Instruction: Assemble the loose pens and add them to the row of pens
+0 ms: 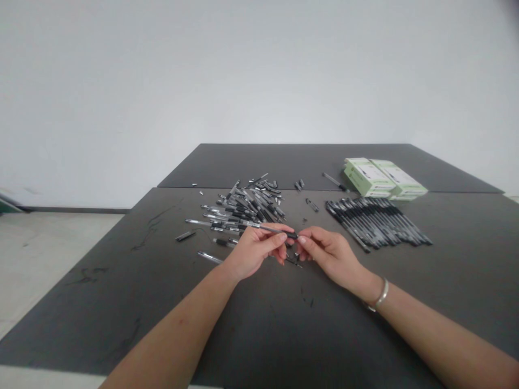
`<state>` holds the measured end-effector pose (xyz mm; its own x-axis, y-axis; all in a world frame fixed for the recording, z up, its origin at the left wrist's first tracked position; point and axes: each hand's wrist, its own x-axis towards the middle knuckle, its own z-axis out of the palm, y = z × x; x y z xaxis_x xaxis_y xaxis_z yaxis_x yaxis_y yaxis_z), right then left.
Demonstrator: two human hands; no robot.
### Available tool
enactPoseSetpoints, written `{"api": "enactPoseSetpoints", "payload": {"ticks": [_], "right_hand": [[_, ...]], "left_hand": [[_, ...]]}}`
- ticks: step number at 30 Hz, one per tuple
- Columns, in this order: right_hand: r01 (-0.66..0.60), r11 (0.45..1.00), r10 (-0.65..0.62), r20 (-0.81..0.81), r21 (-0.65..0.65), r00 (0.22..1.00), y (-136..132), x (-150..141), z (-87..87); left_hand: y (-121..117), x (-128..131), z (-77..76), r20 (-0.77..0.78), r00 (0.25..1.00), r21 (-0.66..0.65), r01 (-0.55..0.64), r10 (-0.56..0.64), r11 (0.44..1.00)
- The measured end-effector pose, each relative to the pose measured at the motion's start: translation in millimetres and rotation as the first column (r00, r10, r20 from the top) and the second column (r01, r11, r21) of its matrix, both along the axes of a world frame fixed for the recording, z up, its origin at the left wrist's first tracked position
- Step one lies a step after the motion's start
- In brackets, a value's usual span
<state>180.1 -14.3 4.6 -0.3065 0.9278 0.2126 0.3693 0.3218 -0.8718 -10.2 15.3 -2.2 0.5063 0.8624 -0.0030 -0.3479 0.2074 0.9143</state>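
Note:
My left hand (259, 246) is closed round a clear-barrelled pen (270, 229) with a black grip, held level above the table. At the pen's right-hand end, the thumb and fingertips of my right hand (326, 249) pinch together; whether they grip the tip itself or a small part on it is too small to tell. Behind my left hand spreads a loose pile of pens (247, 202) and pen parts. To the right of my right hand lies a row of capped black pens (379, 221), side by side at a slant.
Two green-and-white boxes (368, 178) stand behind the row, with a single pen (334, 181) beside them. Loose pen caps (312, 205) lie between pile and row. Another cap (185, 236) is at the left of the dark table (284, 335). A pale wall rises behind.

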Motion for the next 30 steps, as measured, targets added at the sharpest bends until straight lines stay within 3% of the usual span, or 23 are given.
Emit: {"api": "enactPoseSetpoints", "payload": {"ticks": [7,12,15,18,26,30], "right_hand": [[-0.08,0.994,0.081,-0.002,-0.08,0.997,-1.1,-2.2,4.4],[-0.141,0.942,0.081,-0.199,-0.305,0.977,0.2,-3.5,1.7],[-0.203,0.909,0.085,-0.315,-0.365,0.945,1.2,-4.6,0.8],[-0.208,0.92,0.093,-0.331,-0.331,0.939,1.1,-4.9,2.5],[-0.071,0.982,0.046,-0.146,-0.174,0.988,-1.8,-5.2,4.8],[-0.038,0.999,0.037,-0.045,-0.025,0.998,-3.3,-5.5,3.7]], "left_hand": [[1.0,0.0,-0.3,-0.014,1.0,-0.002,0.004,-0.004,1.0],[1.3,-0.3,-1.4,-0.026,1.0,0.027,0.015,-0.014,1.0],[1.1,-0.1,-0.8,-0.023,1.0,0.035,0.012,-0.011,0.999],[1.1,-0.2,0.0,-0.007,1.0,0.04,-0.007,0.007,0.999],[0.8,-0.2,1.1,-0.03,0.999,0.04,-0.025,0.026,0.999],[0.5,0.4,-0.1,-0.039,0.998,0.049,-0.057,0.059,0.997]]}}
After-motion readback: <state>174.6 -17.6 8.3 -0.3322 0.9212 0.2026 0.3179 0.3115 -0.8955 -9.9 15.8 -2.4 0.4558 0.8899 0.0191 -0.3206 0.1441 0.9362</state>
